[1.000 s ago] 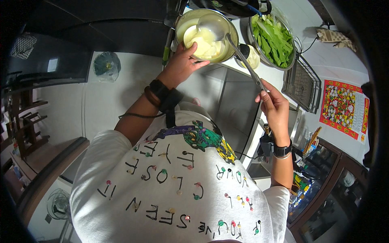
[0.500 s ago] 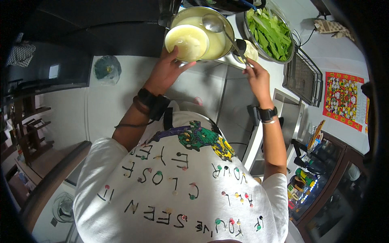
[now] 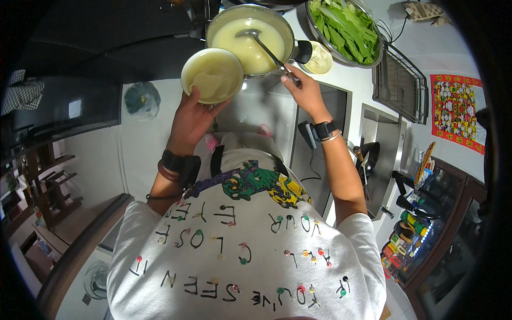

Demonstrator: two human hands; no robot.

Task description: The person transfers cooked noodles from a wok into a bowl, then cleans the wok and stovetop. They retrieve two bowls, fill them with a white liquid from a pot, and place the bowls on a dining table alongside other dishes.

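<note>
Pale round bowl [image 3: 213, 74] held level beside the steel pot [image 3: 249, 37]; ladle [image 3: 265, 49] tilted, scoop submerged in creamy liquid.

My left hand [image 3: 191, 120] cups a pale bowl [image 3: 212, 75] from below, thumb on its near rim; the bowl holds some yellowish soup and a pale slice. Just beyond it, touching or nearly so, sits the metal pot [image 3: 250, 36] of the same creamy soup. My right hand [image 3: 305, 92] grips the ladle [image 3: 265, 49] handle, its scoop resting in the pot. Past my right hand stands a small dish [image 3: 319, 57], and farther right a bowl of green vegetables [image 3: 345, 26].
</note>
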